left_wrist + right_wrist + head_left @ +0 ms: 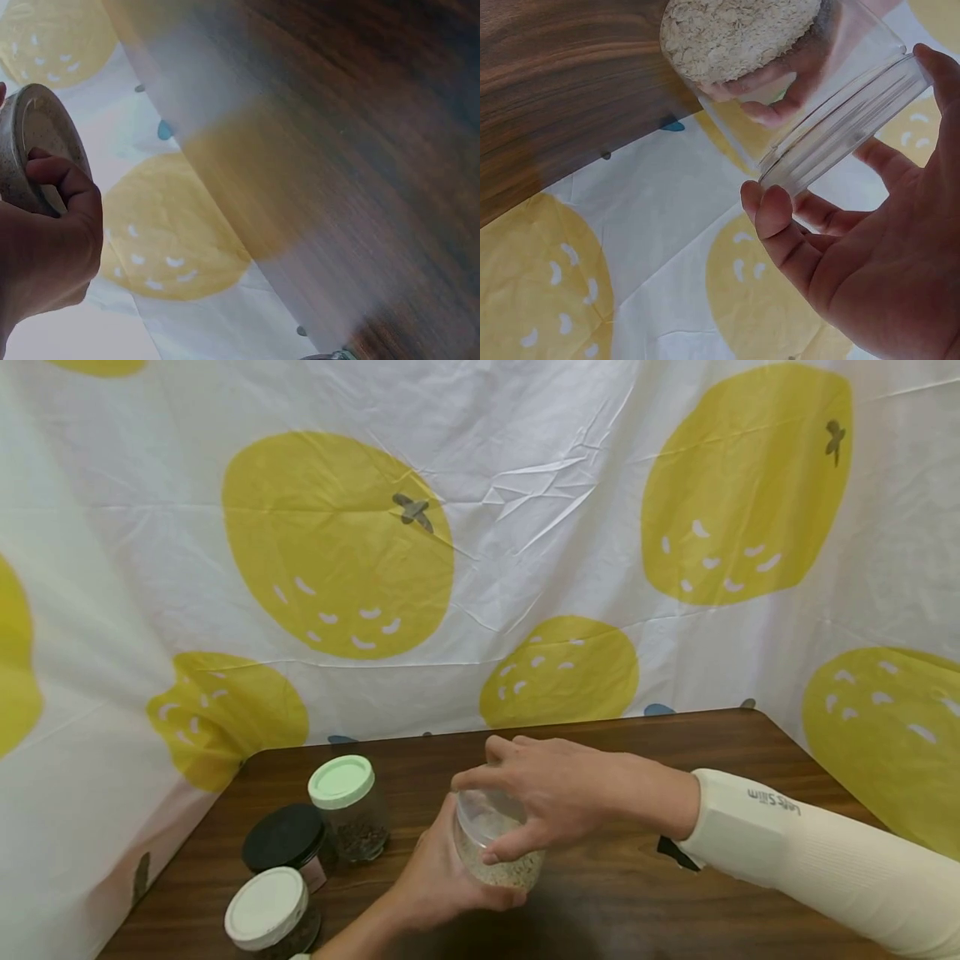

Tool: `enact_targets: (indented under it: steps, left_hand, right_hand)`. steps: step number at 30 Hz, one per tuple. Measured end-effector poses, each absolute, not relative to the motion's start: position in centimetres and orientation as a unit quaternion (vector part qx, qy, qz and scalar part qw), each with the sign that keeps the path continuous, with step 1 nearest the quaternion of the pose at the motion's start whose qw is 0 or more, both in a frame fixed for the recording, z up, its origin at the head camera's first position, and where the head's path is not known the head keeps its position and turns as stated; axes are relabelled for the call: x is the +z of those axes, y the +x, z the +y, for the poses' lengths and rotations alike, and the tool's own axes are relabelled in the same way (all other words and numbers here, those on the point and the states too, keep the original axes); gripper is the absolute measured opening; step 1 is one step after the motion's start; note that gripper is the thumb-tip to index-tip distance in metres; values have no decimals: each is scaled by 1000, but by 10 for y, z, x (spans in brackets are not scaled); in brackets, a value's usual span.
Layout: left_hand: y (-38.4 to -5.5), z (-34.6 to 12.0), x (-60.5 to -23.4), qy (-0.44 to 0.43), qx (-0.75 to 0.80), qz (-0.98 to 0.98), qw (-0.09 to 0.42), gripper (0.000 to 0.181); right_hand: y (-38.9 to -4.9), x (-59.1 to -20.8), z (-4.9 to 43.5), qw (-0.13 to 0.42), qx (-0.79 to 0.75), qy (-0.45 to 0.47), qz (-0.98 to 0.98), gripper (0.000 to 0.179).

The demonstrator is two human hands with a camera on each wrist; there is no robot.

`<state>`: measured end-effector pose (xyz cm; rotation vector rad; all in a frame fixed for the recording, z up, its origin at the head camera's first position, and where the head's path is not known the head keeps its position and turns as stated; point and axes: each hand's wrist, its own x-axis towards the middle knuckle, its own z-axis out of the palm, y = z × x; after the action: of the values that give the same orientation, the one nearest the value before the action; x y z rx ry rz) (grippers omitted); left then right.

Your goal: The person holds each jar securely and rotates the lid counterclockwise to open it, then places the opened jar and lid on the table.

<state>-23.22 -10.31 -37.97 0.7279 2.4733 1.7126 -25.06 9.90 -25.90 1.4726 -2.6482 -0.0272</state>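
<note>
A clear jar [468,852] partly filled with pale oat flakes [739,37] is held up over the table, tilted. My left hand [442,881] grips it round the lower body; in the left wrist view a bent finger lies against the jar's base [56,131]. From above, my right hand [558,789] pinches the clear lid [847,124] by its edge, thumb and fingers on opposite sides. The lid sits at the mouth of the jar, seen side-on in the right wrist view.
To the left on the dark wooden table [600,918] stand a jar with a mint-green lid [342,782], a black-lidded jar [283,839] and a white-lidded jar [266,907]. A white curtain [525,527] with yellow fruit prints hangs behind the table and along its sides.
</note>
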Motion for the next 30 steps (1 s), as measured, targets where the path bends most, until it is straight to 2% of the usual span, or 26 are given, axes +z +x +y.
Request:
enact_targets:
  steps: [7, 12, 19, 24, 26, 30]
  left_hand:
    - [-235, -105, -381, 300, 565, 767, 40, 97]
    - [-237, -103, -383, 322, 570, 755, 38, 100]
    - [-235, -101, -382, 333, 581, 741, 59, 98]
    - [-234, -101, -383, 315, 591, 740, 59, 98]
    - [-234, -101, -384, 294, 595, 746, 54, 100]
    - [-234, -99, -386, 244, 592, 767, 26, 102]
  right_hand:
    - [-248, -254, 100, 32, -24, 507, -861, 72]
    - [-248, -249, 102, 22, -29, 536, -843, 72]
    - [-249, -244, 106, -13, -23, 562, -827, 74]
    - [-247, -245, 105, -27, 8, 540, -841, 79]
    - [-245, -246, 103, -21, 20, 508, -861, 79]
    - [-242, -249, 94, 39, 9, 429, -902, 77]
